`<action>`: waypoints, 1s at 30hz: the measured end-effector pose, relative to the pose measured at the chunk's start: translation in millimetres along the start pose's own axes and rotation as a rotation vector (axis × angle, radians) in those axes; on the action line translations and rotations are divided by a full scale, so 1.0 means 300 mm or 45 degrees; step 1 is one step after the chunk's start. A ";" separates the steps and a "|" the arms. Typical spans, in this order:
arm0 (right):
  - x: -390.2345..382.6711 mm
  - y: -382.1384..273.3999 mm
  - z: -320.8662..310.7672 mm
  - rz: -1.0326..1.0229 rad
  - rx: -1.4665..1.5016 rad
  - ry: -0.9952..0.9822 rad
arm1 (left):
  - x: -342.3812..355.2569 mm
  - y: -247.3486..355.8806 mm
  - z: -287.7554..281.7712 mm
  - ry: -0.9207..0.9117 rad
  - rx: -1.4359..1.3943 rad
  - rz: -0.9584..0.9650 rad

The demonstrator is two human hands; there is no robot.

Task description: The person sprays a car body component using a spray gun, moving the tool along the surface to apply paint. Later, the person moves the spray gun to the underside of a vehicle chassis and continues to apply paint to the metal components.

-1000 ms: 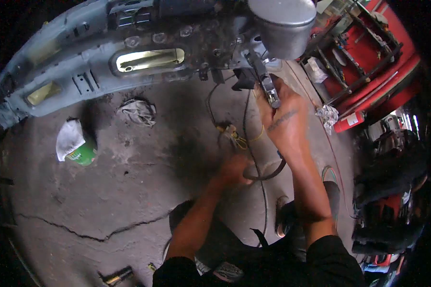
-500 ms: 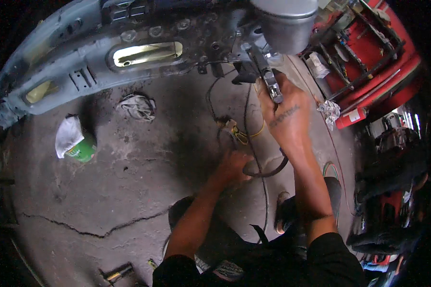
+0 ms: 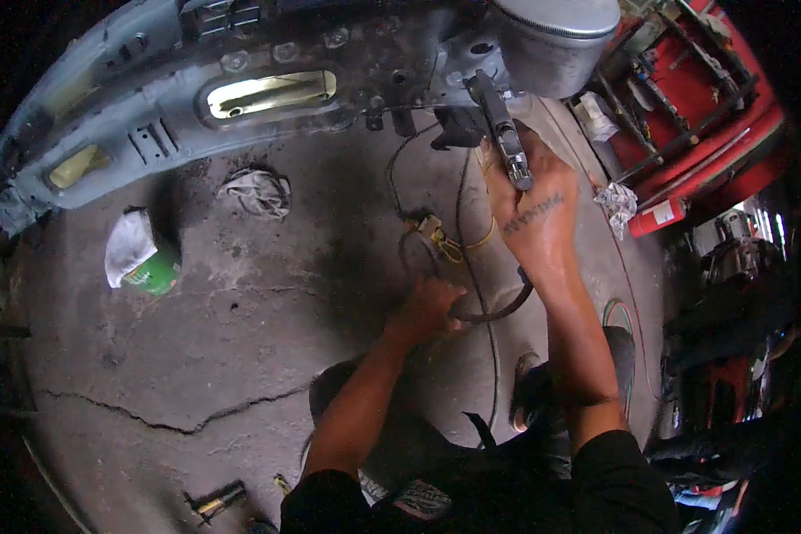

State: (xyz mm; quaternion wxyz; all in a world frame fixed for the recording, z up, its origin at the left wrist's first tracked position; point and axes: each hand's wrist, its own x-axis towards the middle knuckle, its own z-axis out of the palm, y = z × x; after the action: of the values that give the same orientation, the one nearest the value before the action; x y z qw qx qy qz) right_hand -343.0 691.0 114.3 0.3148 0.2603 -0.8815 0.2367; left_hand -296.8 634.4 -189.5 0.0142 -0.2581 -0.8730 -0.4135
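Right hand (image 3: 538, 200): wrapped round spray gun (image 3: 513, 151)
Left hand (image 3: 425, 311): gripping hose (image 3: 503, 311)
Panel (image 3: 173, 142): grey left, darker middle; completion unclear

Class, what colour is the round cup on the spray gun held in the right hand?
The cup is silver-grey; the head view shows it best.

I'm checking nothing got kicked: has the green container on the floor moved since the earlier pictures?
No; the green container keeps its place relative to the floor crack.
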 end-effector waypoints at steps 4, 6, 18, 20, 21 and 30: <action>-0.004 0.007 0.012 -0.071 -0.093 0.024 | 0.006 0.003 -0.003 0.029 0.017 0.049; -0.005 0.003 0.021 -0.094 -0.129 0.018 | 0.009 0.000 0.001 0.014 0.029 0.034; 0.006 -0.090 0.013 -0.236 -0.352 -0.044 | 0.006 0.004 0.012 0.228 -0.057 0.214; -0.001 -0.100 0.015 -0.162 -0.372 -0.167 | 0.009 0.006 0.021 0.234 0.088 0.277; -0.003 -0.097 0.018 -0.167 -0.373 -0.171 | 0.007 0.007 0.023 0.238 0.085 0.274; -0.026 -0.052 0.031 -0.061 -0.211 -0.041 | -0.001 0.008 0.015 -0.011 0.128 0.081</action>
State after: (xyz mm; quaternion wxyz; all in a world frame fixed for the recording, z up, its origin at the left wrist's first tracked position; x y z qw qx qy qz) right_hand -332.4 676.2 106.6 0.3267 0.2580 -0.8966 0.1511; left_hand -294.4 638.7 -190.7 0.0365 -0.2866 -0.8841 -0.3673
